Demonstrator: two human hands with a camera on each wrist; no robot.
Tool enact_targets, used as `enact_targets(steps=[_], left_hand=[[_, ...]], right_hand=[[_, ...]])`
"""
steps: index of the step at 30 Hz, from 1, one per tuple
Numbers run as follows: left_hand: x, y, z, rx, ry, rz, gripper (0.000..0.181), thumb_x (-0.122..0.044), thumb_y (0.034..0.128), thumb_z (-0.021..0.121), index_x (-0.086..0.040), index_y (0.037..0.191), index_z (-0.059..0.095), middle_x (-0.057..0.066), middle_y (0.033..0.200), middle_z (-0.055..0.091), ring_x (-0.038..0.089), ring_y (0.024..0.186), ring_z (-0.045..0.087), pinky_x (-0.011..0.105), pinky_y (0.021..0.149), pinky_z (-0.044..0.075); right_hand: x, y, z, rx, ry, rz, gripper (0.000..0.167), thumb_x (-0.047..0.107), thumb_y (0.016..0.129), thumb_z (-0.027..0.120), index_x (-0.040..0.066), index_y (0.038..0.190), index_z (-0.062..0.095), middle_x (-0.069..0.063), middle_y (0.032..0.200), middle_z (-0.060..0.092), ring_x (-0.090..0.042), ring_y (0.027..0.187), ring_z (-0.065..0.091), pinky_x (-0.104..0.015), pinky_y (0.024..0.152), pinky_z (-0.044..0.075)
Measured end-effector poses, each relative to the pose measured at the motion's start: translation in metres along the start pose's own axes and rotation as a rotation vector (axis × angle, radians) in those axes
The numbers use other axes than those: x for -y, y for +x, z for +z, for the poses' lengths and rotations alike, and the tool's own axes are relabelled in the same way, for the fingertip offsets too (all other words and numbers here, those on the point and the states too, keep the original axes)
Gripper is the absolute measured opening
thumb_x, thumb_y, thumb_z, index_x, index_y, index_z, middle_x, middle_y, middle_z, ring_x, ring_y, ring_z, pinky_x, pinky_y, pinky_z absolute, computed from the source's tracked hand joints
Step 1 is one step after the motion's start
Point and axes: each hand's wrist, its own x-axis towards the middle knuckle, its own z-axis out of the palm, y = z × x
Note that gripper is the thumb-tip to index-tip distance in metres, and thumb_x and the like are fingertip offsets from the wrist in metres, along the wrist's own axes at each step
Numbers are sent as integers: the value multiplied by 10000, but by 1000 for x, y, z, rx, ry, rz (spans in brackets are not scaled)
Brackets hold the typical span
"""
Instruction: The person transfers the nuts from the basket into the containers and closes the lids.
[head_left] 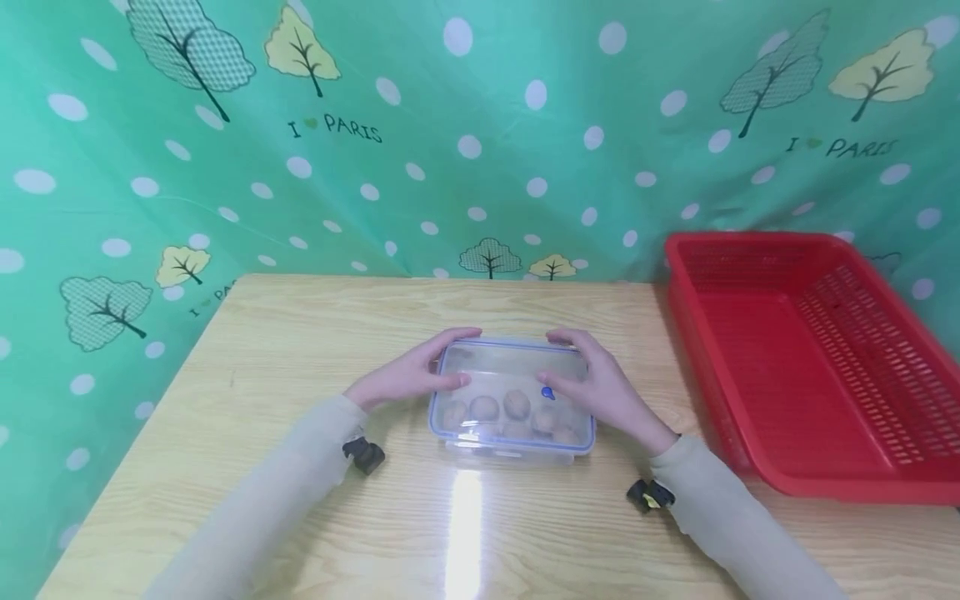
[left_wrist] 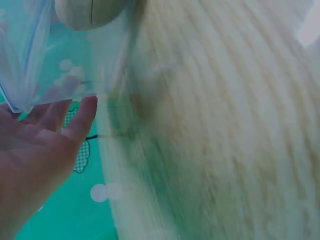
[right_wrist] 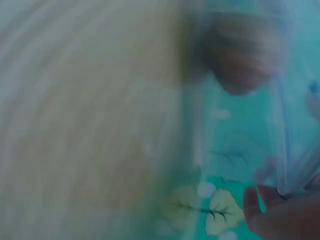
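Note:
A clear plastic food container with a blue-edged lid sits near the middle of the table. Through its lid I see several walnuts gathered in the near half. My left hand grips the far left corner, thumb on top of the lid and fingers around the far edge. On the far right corner my right hand holds on the same way, its thumb near a blue valve. One walnut shows through the side wall in the left wrist view. The right wrist view is blurred.
To the right stands a large red plastic basket with slotted walls. The wooden table reaches back to a green curtain printed with trees and dots. A bright light reflection lies in front of the container.

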Motion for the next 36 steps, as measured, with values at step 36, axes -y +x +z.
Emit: enact_targets(steps=[36], left_hand=[[4, 8, 4, -2, 121, 96, 492, -206, 958, 604, -134, 1418, 447, 64, 1389, 479, 275, 1290, 409, 541, 1067, 320]], right_hand=[[1, 17, -3, 171, -107, -105, 484, 275, 898, 700, 15, 1292, 592, -124, 1266, 578, -309, 1193, 502, -512, 1005, 416]])
